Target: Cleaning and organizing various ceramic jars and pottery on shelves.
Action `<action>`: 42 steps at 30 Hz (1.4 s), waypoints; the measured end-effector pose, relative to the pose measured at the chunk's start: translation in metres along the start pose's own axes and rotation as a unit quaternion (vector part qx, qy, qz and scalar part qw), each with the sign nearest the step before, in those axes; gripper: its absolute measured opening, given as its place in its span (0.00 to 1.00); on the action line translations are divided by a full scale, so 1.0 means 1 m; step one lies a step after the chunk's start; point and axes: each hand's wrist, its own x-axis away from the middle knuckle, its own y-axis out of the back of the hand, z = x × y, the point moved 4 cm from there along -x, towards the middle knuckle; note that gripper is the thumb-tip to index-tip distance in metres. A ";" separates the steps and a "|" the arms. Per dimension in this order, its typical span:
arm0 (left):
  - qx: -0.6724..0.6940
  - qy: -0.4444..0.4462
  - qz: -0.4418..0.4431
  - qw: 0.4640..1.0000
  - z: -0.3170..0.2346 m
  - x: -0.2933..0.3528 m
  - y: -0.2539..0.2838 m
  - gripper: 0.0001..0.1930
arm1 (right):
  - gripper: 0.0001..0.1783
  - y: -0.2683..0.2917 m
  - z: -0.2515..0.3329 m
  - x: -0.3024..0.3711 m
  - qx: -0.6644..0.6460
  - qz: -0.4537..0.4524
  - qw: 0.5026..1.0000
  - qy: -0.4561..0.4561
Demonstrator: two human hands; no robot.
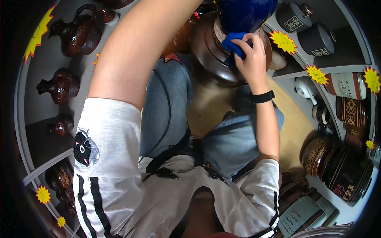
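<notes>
My right hand (252, 59) is closed on a crumpled blue cloth (234, 43). It presses the cloth where the foot of a glossy dark-blue vase (247, 16) meets a shiny brown, wide-shouldered jar (208, 59). The vase rises out of the frame at the top, so its upper part is hidden. From the lower left my left arm (123, 59) stretches up past the top edge; the left hand lies outside the picture. A black band (262, 97) circles my right wrist.
Shelves on the left carry brown glazed jugs (75, 33). On the right, shelves hold dark grey jars (316, 39), patterned pots and yellow star-shaped tags (283, 42). Large brown crocks (343, 174) stand at lower right. My knees (234, 139) are bent close to the brown jar.
</notes>
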 end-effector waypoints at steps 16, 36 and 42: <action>-0.092 -0.043 -0.030 0.994 -0.005 0.000 -0.014 0.16 | 0.17 0.078 -0.008 -0.083 -0.087 -0.257 0.960 -0.071; -0.125 -0.031 0.006 0.992 -0.025 0.001 -0.025 0.14 | 0.36 0.002 0.028 -0.030 0.220 -0.031 0.963 0.152; -0.123 -0.011 0.005 0.992 -0.030 0.002 -0.025 0.16 | 0.32 -0.010 0.023 -0.005 0.243 0.026 0.959 0.144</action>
